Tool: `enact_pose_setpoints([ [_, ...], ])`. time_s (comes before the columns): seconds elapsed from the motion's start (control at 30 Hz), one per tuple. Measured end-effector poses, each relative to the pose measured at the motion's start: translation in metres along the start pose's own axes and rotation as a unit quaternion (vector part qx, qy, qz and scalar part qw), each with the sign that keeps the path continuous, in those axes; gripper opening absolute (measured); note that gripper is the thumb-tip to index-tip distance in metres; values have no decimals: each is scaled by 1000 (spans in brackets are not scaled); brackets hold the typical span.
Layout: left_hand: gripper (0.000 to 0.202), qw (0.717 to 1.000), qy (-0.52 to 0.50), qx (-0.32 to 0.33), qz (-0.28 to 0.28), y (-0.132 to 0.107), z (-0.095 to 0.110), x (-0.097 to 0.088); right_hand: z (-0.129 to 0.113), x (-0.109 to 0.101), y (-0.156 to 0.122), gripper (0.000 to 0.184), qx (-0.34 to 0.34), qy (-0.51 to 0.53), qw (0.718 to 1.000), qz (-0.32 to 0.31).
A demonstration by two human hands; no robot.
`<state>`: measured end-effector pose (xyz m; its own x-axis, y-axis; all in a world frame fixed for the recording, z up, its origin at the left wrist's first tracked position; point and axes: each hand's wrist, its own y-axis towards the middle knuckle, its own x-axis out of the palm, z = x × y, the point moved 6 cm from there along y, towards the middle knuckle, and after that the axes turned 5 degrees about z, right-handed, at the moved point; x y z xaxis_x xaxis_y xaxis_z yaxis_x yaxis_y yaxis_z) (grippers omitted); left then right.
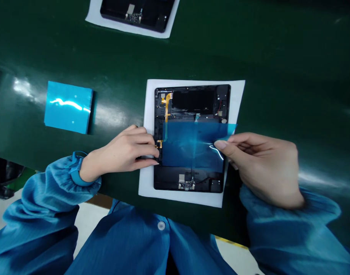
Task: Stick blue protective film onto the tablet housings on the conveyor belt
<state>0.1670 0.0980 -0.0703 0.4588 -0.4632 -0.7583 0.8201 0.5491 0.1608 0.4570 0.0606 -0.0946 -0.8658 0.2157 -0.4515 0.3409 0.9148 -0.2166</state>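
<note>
An opened tablet (189, 179) lies on white paper (234, 95), its black inside, orange flex cable and small circuit boards showing. Across its middle is a clear blue plastic film (189, 147), whose right end rises past the tablet's edge. My right hand (260, 164) pinches that film at its right edge between thumb and fingers. My left hand (129, 149) is at the tablet's left side, fingers curled and thumb tip against the edge. Whether the film lies flat on the battery area or just above it I cannot tell.
A stack of blue film sheets (68, 107) sits to the left on the green table (120, 61). At the far side, another opened tablet (137, 15) rests on white paper, partly cut off by the frame. The table's front edge runs close to my body.
</note>
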Motion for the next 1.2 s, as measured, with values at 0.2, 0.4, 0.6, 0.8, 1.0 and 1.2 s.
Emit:
enact_pose_setpoints([
  [0.2,20,1000,20,21,3,1,2,-1,-3,2,2,20,0,2,1000,-6],
  [0.4,21,999,26,23,3,0,2,0,1,2,1,22,3,1,1000,-10],
  [0.6,21,1000,24,5,-15,-1,2,0,3,4,1,30,29,-4,999,-14],
  [0.8,20,999,9,-16,-41,0,4,-1,8,4,1,32,33,0,999,-20],
  [1.0,18,999,7,-23,-43,-1,1,1,11,5,2,34,22,4,1000,-20],
  [1.2,17,1000,16,-7,-25,-1,2,0,9,7,3,34,16,8,1000,-26],
])
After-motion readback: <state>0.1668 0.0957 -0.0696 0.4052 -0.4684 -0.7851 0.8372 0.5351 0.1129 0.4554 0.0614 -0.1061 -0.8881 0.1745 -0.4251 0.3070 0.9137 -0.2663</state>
